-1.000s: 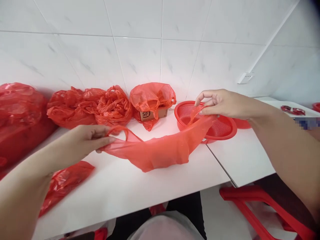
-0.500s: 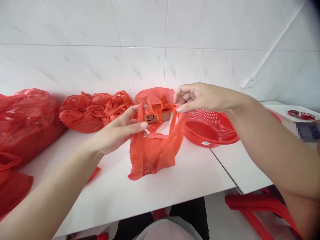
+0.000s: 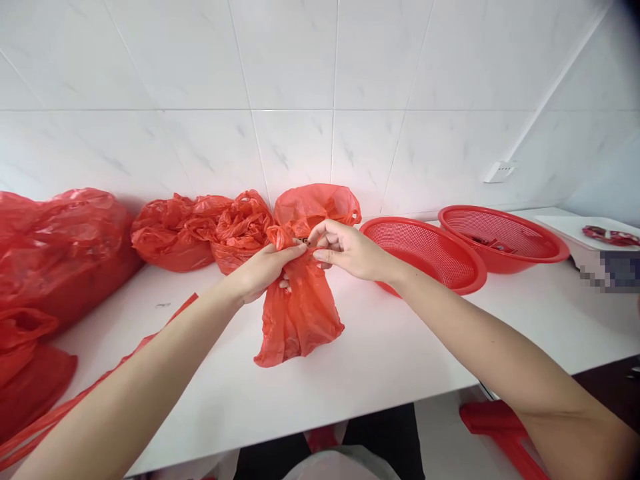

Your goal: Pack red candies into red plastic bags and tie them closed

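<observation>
A red plastic bag [image 3: 303,313] hangs over the white table [image 3: 380,360], its top gathered between my two hands. My left hand [image 3: 270,268] is closed round the bunched neck, thumb along the top. With thumb and fingers pinched, my right hand [image 3: 345,250] grips the bag's top just to the right. One loop of the bag sticks up above my left thumb. Whatever the bag contains is hidden. Behind my hands stands an open red bag [image 3: 317,200] with a cardboard box mostly hidden.
Several filled red bags line the wall, among them a large bag [image 3: 65,260] at left. Flat red plastic [image 3: 125,360] lies under my left forearm. At right are an empty-looking basket [image 3: 425,257], a second basket [image 3: 505,237] with small items, and a scale [image 3: 565,230].
My hands have come together from the two spread handles, gathering the bag's top into a bunched neck. The view has shifted slightly, showing the second basket more fully.
</observation>
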Available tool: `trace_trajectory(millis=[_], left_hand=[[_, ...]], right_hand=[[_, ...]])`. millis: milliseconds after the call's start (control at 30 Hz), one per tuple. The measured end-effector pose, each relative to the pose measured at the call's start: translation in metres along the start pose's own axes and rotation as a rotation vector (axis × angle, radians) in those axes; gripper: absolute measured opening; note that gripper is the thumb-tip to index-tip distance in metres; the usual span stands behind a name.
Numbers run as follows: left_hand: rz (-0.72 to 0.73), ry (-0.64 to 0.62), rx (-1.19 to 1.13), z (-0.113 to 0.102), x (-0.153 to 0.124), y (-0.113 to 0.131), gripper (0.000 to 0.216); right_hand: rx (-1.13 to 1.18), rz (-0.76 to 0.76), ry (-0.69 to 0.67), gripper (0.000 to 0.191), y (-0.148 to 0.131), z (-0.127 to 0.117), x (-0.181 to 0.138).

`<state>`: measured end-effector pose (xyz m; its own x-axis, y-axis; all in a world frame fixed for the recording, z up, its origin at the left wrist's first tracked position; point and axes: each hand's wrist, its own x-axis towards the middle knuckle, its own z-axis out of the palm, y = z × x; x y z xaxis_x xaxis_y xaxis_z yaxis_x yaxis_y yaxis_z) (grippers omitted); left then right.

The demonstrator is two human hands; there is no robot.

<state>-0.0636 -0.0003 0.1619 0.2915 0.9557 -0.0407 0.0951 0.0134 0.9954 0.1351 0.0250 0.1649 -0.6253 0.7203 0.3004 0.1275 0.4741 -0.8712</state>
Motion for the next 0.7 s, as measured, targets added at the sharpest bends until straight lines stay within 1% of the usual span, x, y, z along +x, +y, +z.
trace_trajectory(millis=[67, 100, 167, 233, 300, 367, 400, 433, 467, 533, 567, 600, 667, 700], left_hand=[[-0.003, -0.041, 0.014, -0.001, -0.004, 0.000, 0.031], [-0.004, -0.063, 0.022, -0.002, -0.006, 0.002, 0.031], [0.021, -0.121, 0.052, -0.003, -0.010, 0.006, 0.027], [0.074, -0.174, 0.117, -0.005, -0.014, 0.010, 0.019], [0.114, -0.219, 0.235, -0.005, -0.016, 0.013, 0.013], [0.128, -0.245, 0.388, -0.005, -0.016, 0.012, 0.011], [0.163, -0.224, 0.479, -0.004, -0.016, 0.009, 0.009], [0.222, -0.169, 0.574, -0.003, -0.016, 0.004, 0.008], [0.296, -0.085, 0.662, -0.001, -0.016, -0.001, 0.012], [0.432, 0.106, 0.788, 0.002, -0.015, -0.013, 0.021], [0.486, 0.184, 0.822, 0.003, -0.016, -0.018, 0.025], [0.536, 0.230, 0.842, 0.004, -0.016, -0.023, 0.029], [0.653, 0.246, 0.862, 0.006, -0.019, -0.027, 0.032], [0.714, 0.223, 0.872, 0.006, -0.021, -0.028, 0.032]], right_hand=[[-0.018, -0.054, 0.077, 0.016, -0.008, 0.004, -0.011], [-0.037, -0.090, 0.088, 0.017, -0.014, 0.006, -0.017], [-0.045, -0.162, 0.061, 0.018, -0.024, 0.012, -0.025], [0.002, -0.222, 0.086, 0.020, -0.024, 0.018, -0.027], [0.064, -0.203, 0.173, 0.024, -0.014, 0.023, -0.023], [0.079, -0.080, 0.212, 0.029, 0.003, 0.029, -0.016], [0.080, -0.008, 0.195, 0.031, 0.012, 0.032, -0.014], [0.085, 0.052, 0.162, 0.032, 0.020, 0.035, -0.011], [0.103, 0.092, 0.126, 0.034, 0.027, 0.037, -0.010], [0.175, 0.118, 0.043, 0.039, 0.035, 0.040, -0.009], [0.218, 0.119, -0.008, 0.039, 0.036, 0.040, -0.010], [0.257, 0.121, -0.059, 0.038, 0.036, 0.039, -0.010], [0.311, 0.113, -0.131, 0.031, 0.032, 0.038, -0.012], [0.315, 0.102, -0.149, 0.028, 0.029, 0.037, -0.014]])
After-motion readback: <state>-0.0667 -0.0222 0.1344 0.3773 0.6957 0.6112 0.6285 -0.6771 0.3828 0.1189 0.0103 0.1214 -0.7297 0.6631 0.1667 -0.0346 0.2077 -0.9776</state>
